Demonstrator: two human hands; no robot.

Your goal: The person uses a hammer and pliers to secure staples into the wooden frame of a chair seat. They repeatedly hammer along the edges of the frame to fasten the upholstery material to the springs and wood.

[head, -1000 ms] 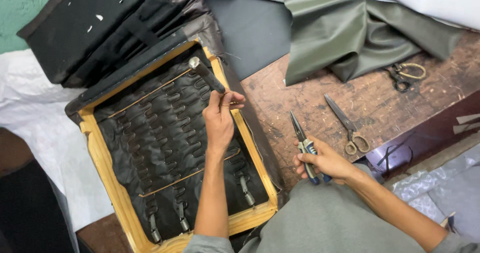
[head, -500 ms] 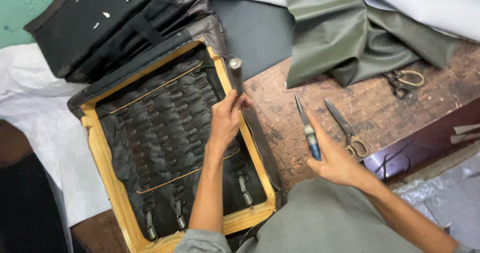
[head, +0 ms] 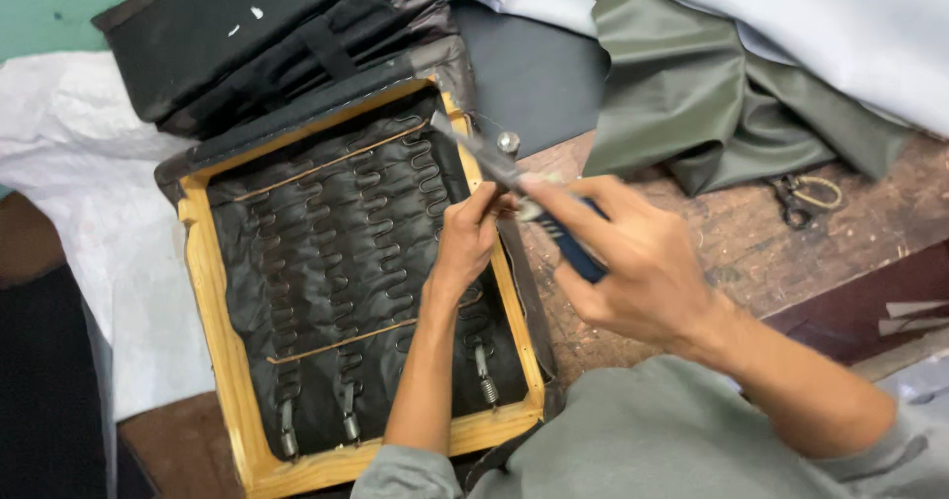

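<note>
A wooden seat frame (head: 213, 361) with black zigzag springs lies on the bench (head: 732, 252). The right hand (head: 633, 262) has its grip closed around blue-handled pliers (head: 514, 183) over the frame's right rail. The left hand (head: 467, 237) pinches the fabric edge (head: 519, 272) there.

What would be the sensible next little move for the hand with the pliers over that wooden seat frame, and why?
Probably lower the pliers tip onto the right rail of the wooden frame, by the left hand. The right hand holds the pliers above that edge, tip pointing at the frame's upper right corner, while the left hand's fingers pinch something small at the rail. The tip seems not yet on the rail.
</note>
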